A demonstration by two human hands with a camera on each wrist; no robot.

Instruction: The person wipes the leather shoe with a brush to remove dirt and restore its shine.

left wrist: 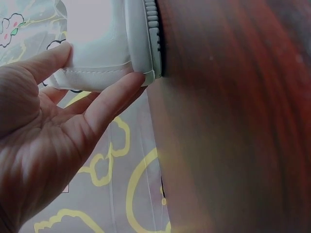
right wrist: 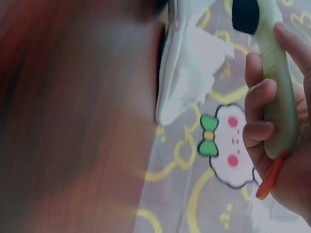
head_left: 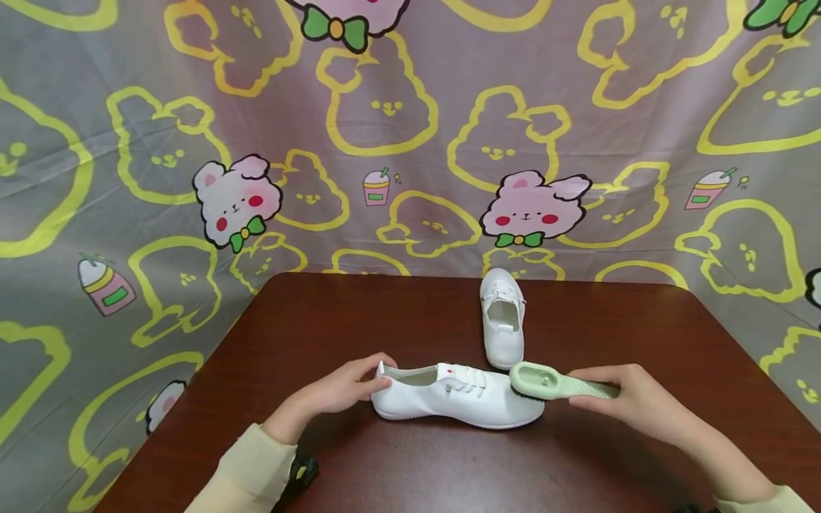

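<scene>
On the dark reddish-brown wooden table (head_left: 398, 456) lie two white lace-up canvas shoes. The near shoe (head_left: 452, 394) lies crosswise, its heel pinched by the left hand (head_left: 340, 388). Over its toe, the right hand (head_left: 631, 402) grips one pale green plastic brush (head_left: 554, 382) (handle rightward). The second shoe (head_left: 502, 317) lies behind.

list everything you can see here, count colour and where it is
near shoe: 1, white, lying across the front of the table, heel pinched by the left hand
far shoe: 1, white, behind the near shoe, toe pointing away
brush: 1, pale green, over the near shoe's toe, gripped by the right hand
table: 1, dark red-brown wood
backdrop cloth: 1, grey with yellow outlines and pink cartoon animals, behind the table
left hand: 1, at the shoe's heel
right hand: 1, round the brush handle
</scene>
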